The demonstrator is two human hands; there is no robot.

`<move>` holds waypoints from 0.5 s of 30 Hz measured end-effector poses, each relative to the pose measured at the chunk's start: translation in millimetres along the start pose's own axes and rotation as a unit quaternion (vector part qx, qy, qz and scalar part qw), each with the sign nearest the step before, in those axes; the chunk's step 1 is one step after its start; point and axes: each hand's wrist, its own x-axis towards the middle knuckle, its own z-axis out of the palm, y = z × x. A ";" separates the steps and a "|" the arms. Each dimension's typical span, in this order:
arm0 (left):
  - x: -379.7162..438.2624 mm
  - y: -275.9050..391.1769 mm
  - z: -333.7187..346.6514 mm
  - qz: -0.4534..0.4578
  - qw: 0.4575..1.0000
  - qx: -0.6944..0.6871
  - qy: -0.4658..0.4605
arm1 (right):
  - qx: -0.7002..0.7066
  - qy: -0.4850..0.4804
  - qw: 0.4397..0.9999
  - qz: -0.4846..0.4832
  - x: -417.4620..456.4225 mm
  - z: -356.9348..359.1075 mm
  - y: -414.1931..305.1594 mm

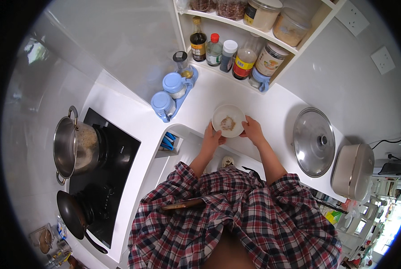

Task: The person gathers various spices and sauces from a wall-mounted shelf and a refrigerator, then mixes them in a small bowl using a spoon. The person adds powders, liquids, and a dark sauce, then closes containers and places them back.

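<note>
Between my two hands is a small white bowl (220, 117), held by its sides over the front edge of the white countertop (200, 97). Some brown and whitish seasoning (228, 123) lies in the bottom of it. My left hand (214, 135) grips the bowl's lower left rim, thumb on the edge and fingers underneath. On the other side my right hand (252, 128) has the right rim, fingers partly hidden below it. Beyond the bowl stands a blue caddy (182, 106) with two blue-lidded seasoning jars (174, 84) and a black-capped glass jar (182, 64).
A shelf (237, 23) at the back holds a soy sauce bottle (198, 42), other bottles and jars. On the left, a steel pot (86, 144) and a frying pan (70, 215) sit on the black cooktop (119, 168). At right are a large glass lid (313, 144) and a beige appliance (350, 171).
</note>
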 end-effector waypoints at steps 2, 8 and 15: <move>-19.7 -31.6 16.8 0.028 0.999 -0.002 0.022 | -0.024 0.014 0.998 -0.065 -26.5 -10.7 25.2; -133.0 -91.8 50.9 0.087 0.991 -0.043 0.096 | -0.020 -0.005 0.987 -0.162 -131.3 -15.7 83.9; -162.4 -58.9 6.8 0.077 0.984 -0.121 0.103 | -0.020 -0.065 0.985 -0.160 -135.2 27.6 36.5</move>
